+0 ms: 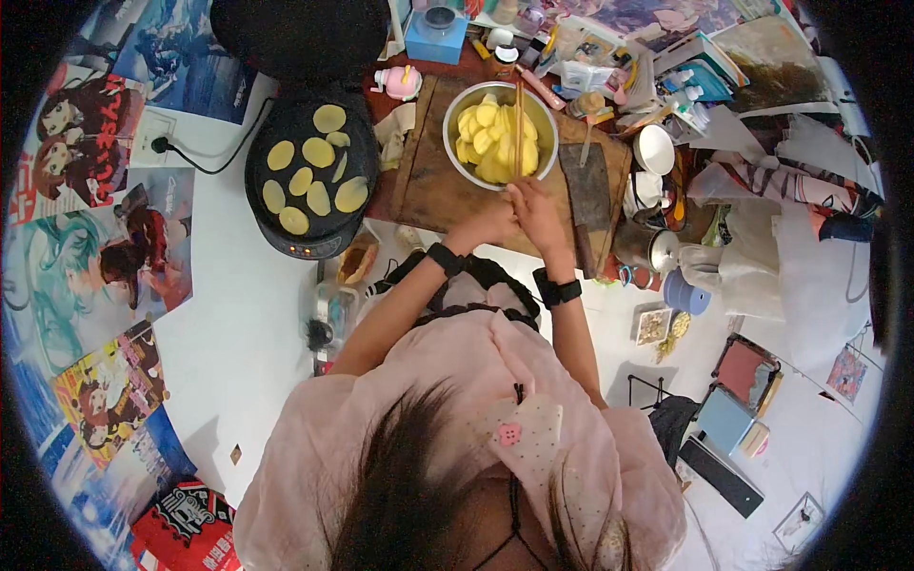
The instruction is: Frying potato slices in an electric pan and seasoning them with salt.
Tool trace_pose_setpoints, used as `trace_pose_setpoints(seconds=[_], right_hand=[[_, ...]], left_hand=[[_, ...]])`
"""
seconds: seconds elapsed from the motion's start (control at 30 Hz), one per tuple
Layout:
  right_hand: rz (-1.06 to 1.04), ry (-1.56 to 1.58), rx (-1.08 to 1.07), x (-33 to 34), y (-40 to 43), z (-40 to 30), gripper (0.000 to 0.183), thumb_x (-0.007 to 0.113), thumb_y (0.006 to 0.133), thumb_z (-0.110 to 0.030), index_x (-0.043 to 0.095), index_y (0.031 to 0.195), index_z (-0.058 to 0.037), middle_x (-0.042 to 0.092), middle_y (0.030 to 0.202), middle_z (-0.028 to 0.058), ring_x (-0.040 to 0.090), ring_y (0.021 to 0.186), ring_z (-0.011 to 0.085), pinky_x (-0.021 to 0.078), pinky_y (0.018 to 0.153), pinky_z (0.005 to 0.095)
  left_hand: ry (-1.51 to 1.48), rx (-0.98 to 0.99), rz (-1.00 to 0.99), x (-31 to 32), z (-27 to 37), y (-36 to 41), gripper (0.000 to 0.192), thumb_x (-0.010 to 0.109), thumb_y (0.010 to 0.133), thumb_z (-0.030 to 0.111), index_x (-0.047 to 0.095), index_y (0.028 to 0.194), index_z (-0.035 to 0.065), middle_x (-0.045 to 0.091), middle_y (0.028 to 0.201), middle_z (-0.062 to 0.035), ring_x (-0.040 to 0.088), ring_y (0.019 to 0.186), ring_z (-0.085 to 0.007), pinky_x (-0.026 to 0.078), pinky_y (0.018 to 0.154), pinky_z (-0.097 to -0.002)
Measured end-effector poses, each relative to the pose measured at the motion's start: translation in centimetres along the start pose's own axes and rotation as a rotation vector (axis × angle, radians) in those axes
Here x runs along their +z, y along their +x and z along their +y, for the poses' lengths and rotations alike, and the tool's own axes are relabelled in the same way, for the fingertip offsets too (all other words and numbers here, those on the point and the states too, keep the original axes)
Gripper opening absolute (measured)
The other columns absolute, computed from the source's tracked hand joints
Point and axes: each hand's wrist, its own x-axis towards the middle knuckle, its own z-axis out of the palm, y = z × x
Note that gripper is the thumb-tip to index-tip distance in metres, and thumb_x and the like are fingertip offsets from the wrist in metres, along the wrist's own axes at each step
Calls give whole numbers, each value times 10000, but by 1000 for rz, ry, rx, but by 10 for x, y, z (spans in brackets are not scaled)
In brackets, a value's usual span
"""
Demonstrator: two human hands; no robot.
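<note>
A steel bowl [455, 158] filled with yellow potato slices [488, 132] stands on a wooden cutting board [428, 189]. Wooden chopsticks [519, 121] stretch over the bowl from its far rim to its near rim. The fingers of my right hand [535, 210] close on their near ends. My left hand [493, 219] is right beside it, against or just behind the right fingers, which partly hide it. A cleaver [587, 185] lies on the board to the right. To the left, several potato slices [318, 152] are spread over a black electric griddle [275, 171].
The griddle's dark lid [300, 36] is raised behind it, and a power cord [214, 171] runs to a wall socket. A folded cloth [395, 135] and a pink pencil sharpener [398, 83] sit between griddle and board. Right of the board are a white bowl [653, 150] and a lidded pot [660, 250].
</note>
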Motion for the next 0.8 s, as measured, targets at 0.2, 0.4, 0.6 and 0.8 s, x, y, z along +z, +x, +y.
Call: trace_pose_setpoints(seconds=[0.2,0.4,0.6,0.8], right_hand=[[97,47,99,4,-7,-1,288,483,939,-208,586,1003,53,550,1059,291,559,907,458,471,778,463],[226,-102,13,-2,-12,0,280,471,932,-130,563,1146,27,615,1072,233,634,913,353,495,788,378],[221,67,302,-36,-32,-3,335,437,961,-206,536,1196,11,675,820,173,645,851,352,498,742,391],[421,187,300,-72,-6,35,501,443,968,-281,348,1356,21,693,849,155,679,808,268,500,716,325]], left_hand=[[33,-182,-115,-21,27,-8,264,518,838,175,585,985,-33,628,887,-223,612,816,-356,471,716,-424],[10,-167,-39,-12,-32,-12,232,475,877,173,603,946,-8,649,797,-185,635,697,-317,491,645,-401],[-101,-221,-144,-44,42,-5,376,478,935,261,618,713,-9,574,541,-78,538,508,-215,438,553,-318],[-6,-154,7,-61,68,14,266,451,918,175,635,823,8,585,622,-103,583,583,-223,453,557,-327]])
